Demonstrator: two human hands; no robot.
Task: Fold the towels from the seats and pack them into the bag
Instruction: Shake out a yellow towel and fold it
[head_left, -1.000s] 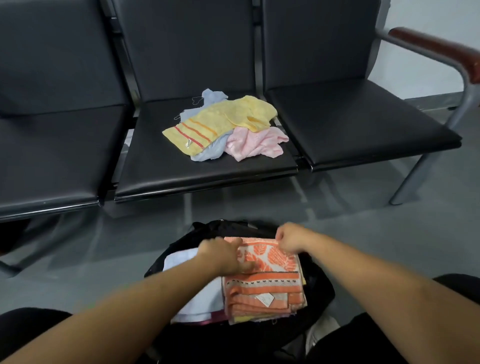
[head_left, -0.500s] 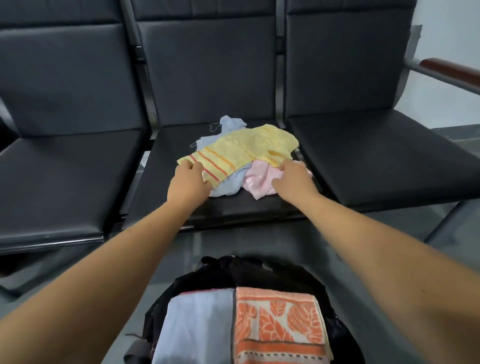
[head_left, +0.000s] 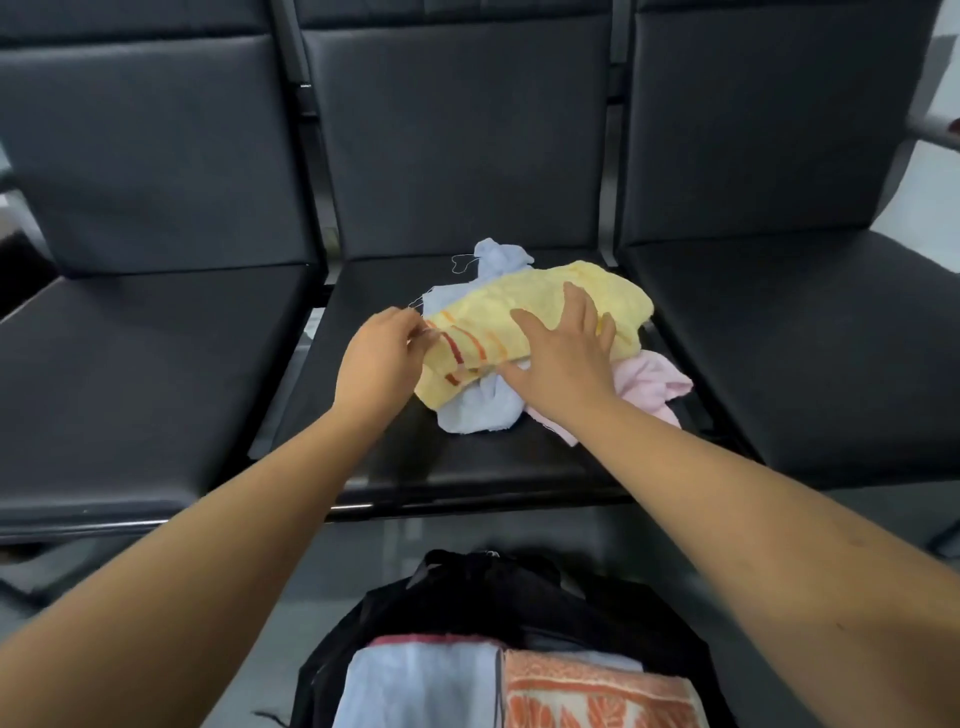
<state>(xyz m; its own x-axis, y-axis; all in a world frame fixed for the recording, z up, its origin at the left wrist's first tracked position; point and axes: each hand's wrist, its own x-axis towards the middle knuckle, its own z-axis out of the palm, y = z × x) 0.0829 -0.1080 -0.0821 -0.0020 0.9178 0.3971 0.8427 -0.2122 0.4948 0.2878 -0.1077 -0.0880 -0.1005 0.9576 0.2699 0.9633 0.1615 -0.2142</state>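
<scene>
Thumb and fingers of the left hand (head_left: 384, 358) are pinching the striped end of the yellow towel (head_left: 613, 291) at its 9 o'clock edge. The right hand (head_left: 561, 358) is pressing flat on the towel's middle, fingers straight and spread. Under it a crumpled blue towel (head_left: 478, 408) is showing at 12 and 6 o'clock and a pink towel (head_left: 649, 384) at 4 o'clock, all on the middle seat (head_left: 467, 467). At 6 o'clock from the seat, the black bag (head_left: 519, 587) is lying open, holding a folded pale towel (head_left: 421, 686) beside a folded orange towel (head_left: 587, 696).

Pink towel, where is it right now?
In the head view the pink towel lies on the middle seat, poking out on the right from under the yellow towel, next to the right hand.
</scene>
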